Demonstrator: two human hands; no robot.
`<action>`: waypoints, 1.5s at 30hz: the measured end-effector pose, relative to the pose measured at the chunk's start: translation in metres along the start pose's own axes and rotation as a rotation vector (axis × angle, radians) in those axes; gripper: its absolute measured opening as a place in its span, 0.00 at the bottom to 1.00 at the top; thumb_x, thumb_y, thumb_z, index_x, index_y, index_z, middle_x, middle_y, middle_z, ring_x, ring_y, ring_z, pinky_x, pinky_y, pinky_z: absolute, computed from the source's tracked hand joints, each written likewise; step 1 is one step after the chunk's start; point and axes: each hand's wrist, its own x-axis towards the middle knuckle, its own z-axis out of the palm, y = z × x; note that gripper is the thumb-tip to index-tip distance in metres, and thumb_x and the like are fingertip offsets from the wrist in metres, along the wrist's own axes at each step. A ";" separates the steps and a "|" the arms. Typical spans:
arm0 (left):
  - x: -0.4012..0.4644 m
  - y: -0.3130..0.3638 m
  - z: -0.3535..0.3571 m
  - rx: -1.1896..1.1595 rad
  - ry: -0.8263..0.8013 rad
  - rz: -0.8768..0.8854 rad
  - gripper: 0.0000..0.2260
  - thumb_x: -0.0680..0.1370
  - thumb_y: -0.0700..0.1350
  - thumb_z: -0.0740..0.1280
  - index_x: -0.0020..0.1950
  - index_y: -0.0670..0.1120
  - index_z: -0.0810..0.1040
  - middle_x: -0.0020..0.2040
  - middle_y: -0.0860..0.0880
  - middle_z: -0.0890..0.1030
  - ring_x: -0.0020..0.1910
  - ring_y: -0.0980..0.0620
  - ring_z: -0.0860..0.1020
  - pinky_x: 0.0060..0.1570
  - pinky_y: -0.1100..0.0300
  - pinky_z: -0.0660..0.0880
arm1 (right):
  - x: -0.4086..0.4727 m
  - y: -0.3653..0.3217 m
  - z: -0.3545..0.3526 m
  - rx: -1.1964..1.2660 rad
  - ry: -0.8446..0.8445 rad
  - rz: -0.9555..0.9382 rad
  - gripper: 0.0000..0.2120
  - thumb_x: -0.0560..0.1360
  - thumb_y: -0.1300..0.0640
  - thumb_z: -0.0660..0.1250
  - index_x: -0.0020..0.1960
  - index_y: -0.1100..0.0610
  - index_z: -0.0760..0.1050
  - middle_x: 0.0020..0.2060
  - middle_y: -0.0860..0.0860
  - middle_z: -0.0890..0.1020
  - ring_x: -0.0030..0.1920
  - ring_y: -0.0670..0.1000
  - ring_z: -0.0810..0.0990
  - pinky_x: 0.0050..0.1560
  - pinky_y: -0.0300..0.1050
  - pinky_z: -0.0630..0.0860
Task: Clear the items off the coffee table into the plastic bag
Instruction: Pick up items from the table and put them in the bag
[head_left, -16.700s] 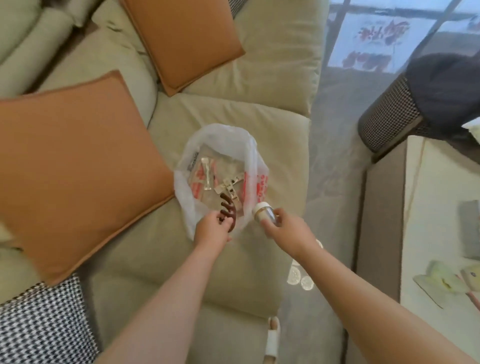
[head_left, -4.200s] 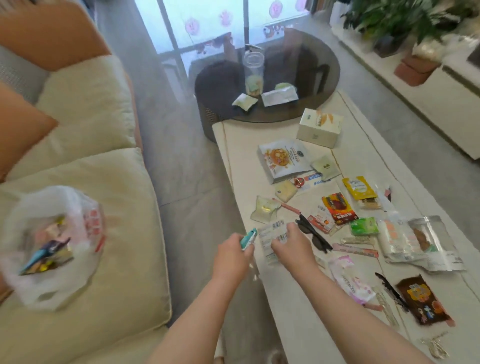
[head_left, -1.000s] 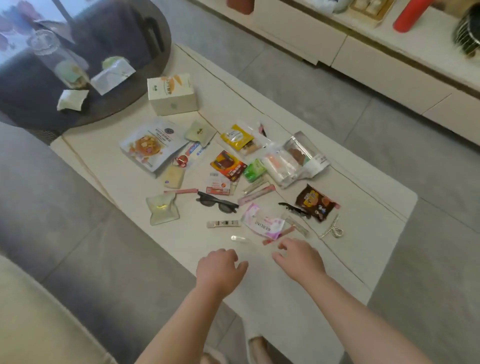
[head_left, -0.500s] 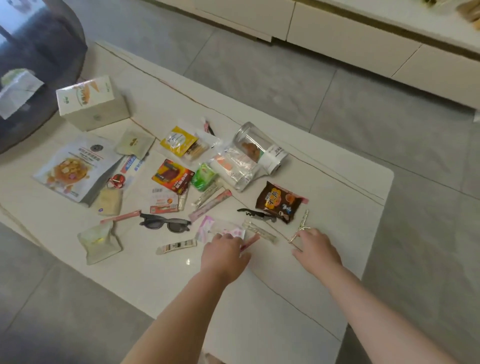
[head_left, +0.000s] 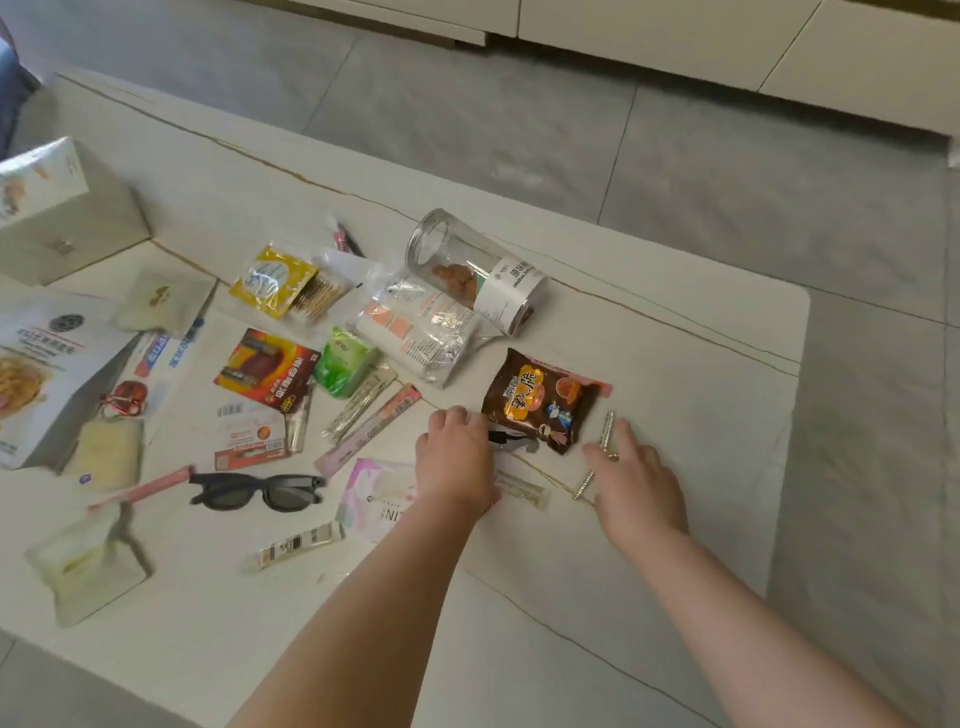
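On the coffee table (head_left: 675, 353), right end: both hands lie low over the clutter.
Left hand (head_left: 457, 457): palm down, fingers curled narrow over a small black-and-silver tool (head_left: 511, 444); whether it grips the tool, I cannot tell.
Right hand (head_left: 636, 480): palm down, fingers spread fairly wide, nothing held; fingertips touch a silver beaded hair clip (head_left: 597, 457).
Brown snack packet (head_left: 540, 402): flat, at 12 o'clock from the gap between the hands, its lower edge over the tool.
Thin clear sachet (head_left: 522, 488): at 3 o'clock of the left hand, between the two wrists.
Pink-and-white pouch (head_left: 376, 493): at 9 o'clock of the left hand, partly under the wrist.
Pink stick sachets (head_left: 369, 428): at 10 o'clock of the left hand, lying slantwise.
Black glasses (head_left: 260, 491): farther out at 9 o'clock, folded flat.
Clear jar (head_left: 475, 270): on its side at 12 o'clock, open mouth facing away, brown pieces inside.
Clear printed bag (head_left: 415, 327): touching the jar, at 11 o'clock of the left hand.
Green packet (head_left: 343, 361), red battery card (head_left: 267, 369), yellow cotton-swab pouch (head_left: 278, 280): spread toward 10 o'clock.
White box (head_left: 57, 208): far left corner, at 10 o'clock.
Plastic bag: not in view.
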 end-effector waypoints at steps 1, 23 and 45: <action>0.002 0.001 0.003 0.009 -0.001 -0.002 0.23 0.74 0.46 0.68 0.68 0.47 0.69 0.65 0.47 0.71 0.66 0.45 0.66 0.62 0.52 0.68 | 0.001 0.000 0.003 -0.008 0.016 -0.001 0.26 0.75 0.63 0.62 0.70 0.48 0.62 0.76 0.56 0.50 0.69 0.58 0.64 0.61 0.48 0.69; -0.014 -0.003 0.026 0.260 -0.075 0.270 0.19 0.80 0.48 0.62 0.68 0.45 0.64 0.64 0.44 0.70 0.62 0.44 0.68 0.60 0.53 0.67 | -0.015 -0.014 0.002 0.095 0.036 0.049 0.10 0.80 0.55 0.54 0.56 0.56 0.71 0.53 0.52 0.75 0.47 0.55 0.79 0.28 0.39 0.59; -0.120 -0.056 -0.072 -0.321 0.028 -0.200 0.19 0.81 0.61 0.53 0.51 0.45 0.67 0.46 0.46 0.79 0.40 0.45 0.75 0.36 0.55 0.68 | -0.074 -0.066 -0.074 0.413 -0.150 -0.096 0.15 0.79 0.49 0.52 0.35 0.51 0.62 0.41 0.55 0.77 0.40 0.55 0.78 0.37 0.47 0.74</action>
